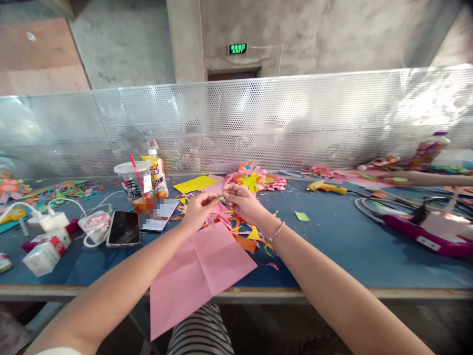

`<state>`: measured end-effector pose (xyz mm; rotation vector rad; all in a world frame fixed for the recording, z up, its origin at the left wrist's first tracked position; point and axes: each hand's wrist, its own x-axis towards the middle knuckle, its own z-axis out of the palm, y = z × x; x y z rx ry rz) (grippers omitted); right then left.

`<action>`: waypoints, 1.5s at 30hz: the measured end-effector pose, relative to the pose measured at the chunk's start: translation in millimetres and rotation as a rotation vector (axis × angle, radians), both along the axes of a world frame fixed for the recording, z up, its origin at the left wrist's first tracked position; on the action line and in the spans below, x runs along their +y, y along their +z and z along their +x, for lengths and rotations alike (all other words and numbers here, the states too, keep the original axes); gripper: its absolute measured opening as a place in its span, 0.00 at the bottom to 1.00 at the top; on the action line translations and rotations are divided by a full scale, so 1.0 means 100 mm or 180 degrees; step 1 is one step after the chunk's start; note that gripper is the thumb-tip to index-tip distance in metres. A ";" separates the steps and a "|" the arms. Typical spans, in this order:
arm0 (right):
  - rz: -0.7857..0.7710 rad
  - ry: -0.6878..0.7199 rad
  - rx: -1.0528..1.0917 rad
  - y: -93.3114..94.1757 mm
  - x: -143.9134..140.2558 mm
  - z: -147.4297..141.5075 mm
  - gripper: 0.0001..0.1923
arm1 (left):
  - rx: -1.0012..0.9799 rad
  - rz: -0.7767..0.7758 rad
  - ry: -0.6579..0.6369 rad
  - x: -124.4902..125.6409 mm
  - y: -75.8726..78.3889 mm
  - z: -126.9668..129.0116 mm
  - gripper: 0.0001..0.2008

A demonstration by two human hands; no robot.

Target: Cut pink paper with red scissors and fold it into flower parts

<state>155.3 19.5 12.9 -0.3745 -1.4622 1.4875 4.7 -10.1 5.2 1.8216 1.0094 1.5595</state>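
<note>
My left hand [200, 208] and my right hand [242, 202] meet over a heap of paper scraps [240, 229], each with its fingers pinched together. Whatever lies between the fingertips is too small to make out. Below them a creased pink paper sheet [203, 271] lies at the table's near edge and hangs partly over it. Behind my right hand sit paper flowers [254, 180] in pink, with yellow on top. A yellow paper sheet [195, 184] lies just beyond my left hand.
Left stand a plastic drink cup [135, 182], a bottle [158, 172], a phone [124, 228] and chargers [50, 220]. Right lie a yellow glue gun [327, 187], cables and a purple power strip [424, 236]. Another person's arm [424, 178] reaches in. A perforated metal screen [314, 118] backs the table.
</note>
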 end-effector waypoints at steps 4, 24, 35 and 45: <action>0.0039 -0.0030 -0.0142 -0.03 -0.01 -0.02 0.11 | 0.0132 0.0079 0.0156 0.01 -0.02 0.00 0.11; 0.1208 -0.0970 -0.0911 -0.03 -0.01 -0.04 0.04 | 0.0221 0.0098 0.0272 0.06 -0.04 -0.05 0.08; 0.2353 -0.1715 -0.1606 0.05 -0.13 0.00 0.06 | -0.0468 -0.0171 0.0093 0.15 -0.11 -0.02 0.06; 0.1743 -0.1499 -0.1279 0.05 -0.12 -0.01 0.07 | -0.0553 -0.0127 0.0140 0.18 -0.11 -0.03 0.06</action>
